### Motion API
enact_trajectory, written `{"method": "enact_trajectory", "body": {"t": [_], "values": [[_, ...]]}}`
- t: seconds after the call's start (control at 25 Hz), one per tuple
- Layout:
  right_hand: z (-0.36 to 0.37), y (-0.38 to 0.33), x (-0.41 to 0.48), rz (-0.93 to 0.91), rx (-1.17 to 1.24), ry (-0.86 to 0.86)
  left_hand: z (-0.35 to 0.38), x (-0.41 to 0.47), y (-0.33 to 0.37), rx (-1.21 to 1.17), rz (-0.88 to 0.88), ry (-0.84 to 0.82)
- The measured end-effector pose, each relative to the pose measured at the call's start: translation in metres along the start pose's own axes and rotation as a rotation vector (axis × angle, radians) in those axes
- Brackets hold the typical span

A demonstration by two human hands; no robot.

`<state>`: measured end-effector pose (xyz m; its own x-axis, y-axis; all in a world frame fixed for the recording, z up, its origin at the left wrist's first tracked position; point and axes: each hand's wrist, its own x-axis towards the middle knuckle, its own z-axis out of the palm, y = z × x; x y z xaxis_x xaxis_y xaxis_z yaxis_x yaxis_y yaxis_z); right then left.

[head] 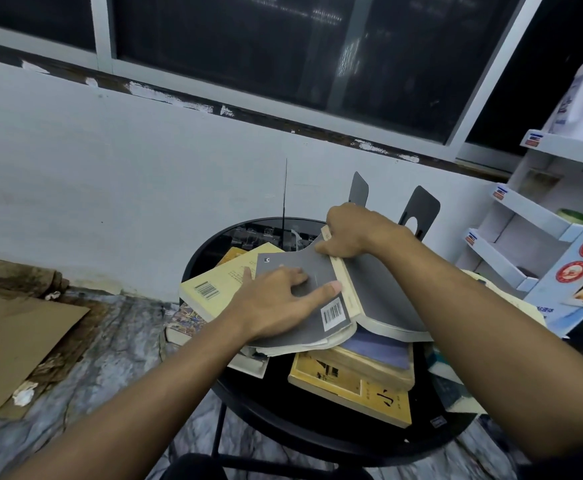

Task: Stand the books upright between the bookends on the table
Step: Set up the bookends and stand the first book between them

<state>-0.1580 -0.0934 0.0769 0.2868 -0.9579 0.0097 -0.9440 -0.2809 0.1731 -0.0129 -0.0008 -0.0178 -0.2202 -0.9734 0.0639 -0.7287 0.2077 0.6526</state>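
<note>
Gripping the top edge of a grey paperback (380, 299) with my right hand (355, 233), fingers curled over the end of its cream spine, I have it tilted up on the heap, neither flat nor upright. My left hand (276, 296) lies spread and flat on the barcoded grey book (317, 323) just left of that spine. Its thumb touches the spine, and the hand is pressing rather than holding. The two black bookends (421, 209) stand just behind my right hand, their lower parts hidden by my knuckles and wrist, so I cannot tell whether anything sits between them. Under my palms is a loose pile: a pale yellow book (213, 282) beyond my left fingers and more volumes below my right wrist, some overhanging the round black table (193, 265). The risk, I judge, is the pile itself. If I lift the paperback without my left hand bearing down, the soft, curled book beneath could slide and carry its neighbours over the rim. Swinging the paperback back too fast could also knock a bookend, which looks free-standing, and close the gap.
</note>
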Motion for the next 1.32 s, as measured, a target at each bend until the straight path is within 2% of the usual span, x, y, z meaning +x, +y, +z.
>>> {"method": "enact_trajectory", "body": {"t": [0.32,0.48,0.6,0.68,0.84,0.96,1.04,1.16,1.32], "values": [[-0.028,0.008,-0.024,-0.06,0.235,0.374,-0.005,-0.015,0.044,-0.102,0.062,0.012],[-0.037,0.012,-0.039,-0.091,0.322,0.671,-0.005,-0.007,0.052,-0.162,0.138,0.134],[-0.042,0.017,-0.056,-0.198,0.407,0.941,-0.009,0.001,0.058,-0.204,0.217,0.216],[-0.041,0.019,-0.069,-0.254,0.459,1.031,-0.01,0.007,0.063,-0.239,0.291,0.262],[-0.033,0.023,-0.097,-0.236,0.526,1.003,-0.001,0.009,0.07,-0.295,0.336,0.289],[-0.038,0.026,-0.114,-0.179,0.572,0.881,0.006,0.009,0.073,-0.315,0.379,0.291],[-0.046,0.027,-0.118,-0.127,0.505,0.805,0.007,0.011,0.074,-0.309,0.411,0.287],[-0.059,0.027,-0.116,-0.062,0.332,0.796,0.007,0.013,0.074,-0.286,0.454,0.276],[-0.067,0.027,-0.106,-0.034,0.293,0.786,0.003,0.021,0.067,-0.258,0.48,0.249]]}}
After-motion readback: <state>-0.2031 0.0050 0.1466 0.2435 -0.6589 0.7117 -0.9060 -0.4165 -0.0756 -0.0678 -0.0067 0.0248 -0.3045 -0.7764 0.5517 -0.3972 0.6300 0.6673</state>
